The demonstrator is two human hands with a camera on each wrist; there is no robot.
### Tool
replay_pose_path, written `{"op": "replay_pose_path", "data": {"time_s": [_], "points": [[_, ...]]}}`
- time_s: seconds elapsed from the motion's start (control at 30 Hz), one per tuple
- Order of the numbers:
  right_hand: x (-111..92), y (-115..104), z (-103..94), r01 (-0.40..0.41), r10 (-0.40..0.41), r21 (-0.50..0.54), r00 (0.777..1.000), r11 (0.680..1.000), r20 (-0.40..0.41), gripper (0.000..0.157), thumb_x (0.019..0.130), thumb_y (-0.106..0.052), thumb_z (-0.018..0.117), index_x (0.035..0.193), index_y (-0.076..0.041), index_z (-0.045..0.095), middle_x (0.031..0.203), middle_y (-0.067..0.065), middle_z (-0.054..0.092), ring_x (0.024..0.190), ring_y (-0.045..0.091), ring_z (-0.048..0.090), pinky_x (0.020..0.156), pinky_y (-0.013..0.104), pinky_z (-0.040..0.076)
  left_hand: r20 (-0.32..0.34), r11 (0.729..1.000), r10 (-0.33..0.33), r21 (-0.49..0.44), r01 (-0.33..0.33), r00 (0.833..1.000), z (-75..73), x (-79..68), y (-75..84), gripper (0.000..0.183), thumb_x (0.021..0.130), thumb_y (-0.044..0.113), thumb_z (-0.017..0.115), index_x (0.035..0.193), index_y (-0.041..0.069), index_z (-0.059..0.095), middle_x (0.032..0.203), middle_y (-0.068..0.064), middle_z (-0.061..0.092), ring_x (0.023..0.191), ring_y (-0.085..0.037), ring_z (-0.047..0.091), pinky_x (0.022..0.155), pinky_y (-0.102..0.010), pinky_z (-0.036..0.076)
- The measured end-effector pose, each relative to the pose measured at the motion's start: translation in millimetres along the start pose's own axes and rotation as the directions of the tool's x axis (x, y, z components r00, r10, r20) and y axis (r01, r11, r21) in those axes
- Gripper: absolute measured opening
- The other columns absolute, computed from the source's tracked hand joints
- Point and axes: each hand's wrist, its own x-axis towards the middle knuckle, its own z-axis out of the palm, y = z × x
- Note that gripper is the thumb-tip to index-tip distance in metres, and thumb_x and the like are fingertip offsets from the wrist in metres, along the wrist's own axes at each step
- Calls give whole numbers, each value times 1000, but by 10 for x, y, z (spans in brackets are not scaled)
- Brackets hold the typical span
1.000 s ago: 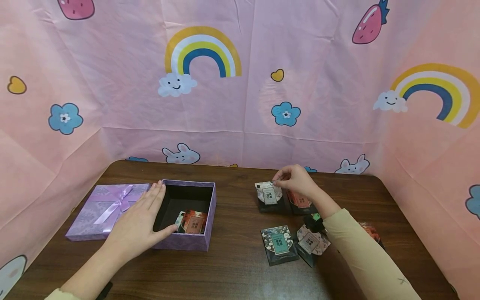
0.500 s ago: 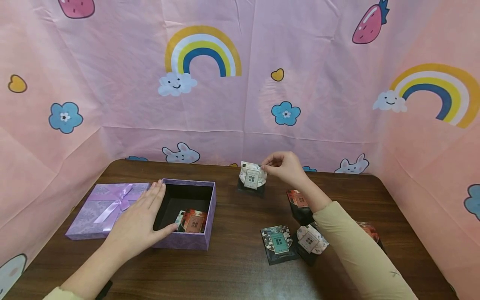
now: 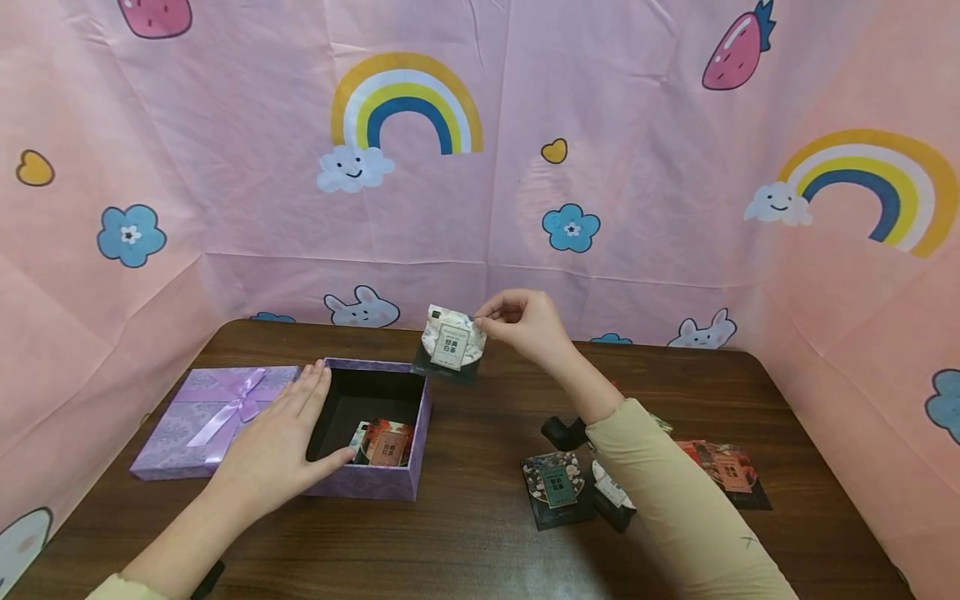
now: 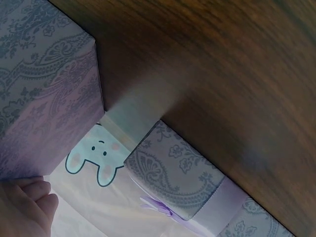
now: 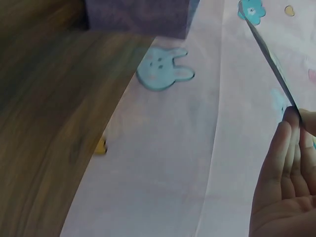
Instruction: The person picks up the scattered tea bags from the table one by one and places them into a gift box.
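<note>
My right hand [image 3: 525, 327] pinches a white-and-black tea sachet [image 3: 452, 340] by its right edge, between thumb and fingertips. The sachet hangs near the back right corner of a purple patterned gift box [image 3: 375, 483]. From the right wrist view the sachet [image 5: 271, 59] shows edge-on as a thin strip. My left hand [image 3: 273, 437] rests against the box's left wall with fingers straight, its thumb reaching over the front rim. Inside the box, an orange-red tea sachet [image 3: 392, 443] overlaps a pale green one [image 3: 361, 442].
The purple lid [image 3: 165, 442] with a ribbon bow lies left of the box. On the right are a green-labelled sachet [image 3: 557, 487], a pale one [image 3: 613, 490] partly under the sleeve, and orange-red sachets [image 3: 731, 471]. A patterned cloth [image 3: 487, 208] hangs behind the table.
My right hand has lifted the white tea sachet from the right-hand group and carried it left to the box. The left hand has stayed at the box.
</note>
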Motion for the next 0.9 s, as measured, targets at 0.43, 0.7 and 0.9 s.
{"op": "replay_pose_path", "data": {"time_s": [0.43,0.7,0.9], "points": [[9,-135,514,38,-43,78,998,996,54,8,92,-6,79,98,-1,82,92,18,79,70,1,67,65,18,53,-2,1000,6,5,-5,1000,-2,6,1,111,93,66,69,167,-4,22,176,-23,22,162,-44,27,130,-61,30],[-73,-73,784,51,-58,62,992,997,115,5,93,-5,79,96,-3,81,92,15,79,73,3,67,67,18,55,-23,1000,11,13,-11,1000,13,8,-6,111,92,65,71,166,-4,25,174,-24,26,160,-44,31,127,-61,34],[-188,-21,953,71,-74,28,984,997,163,4,92,-4,79,95,-4,82,89,13,79,71,-3,63,65,14,52,-28,1000,10,4,-10,1000,17,0,0,112,92,65,71,166,-4,24,174,-24,26,160,-44,31,128,-61,34]]}}
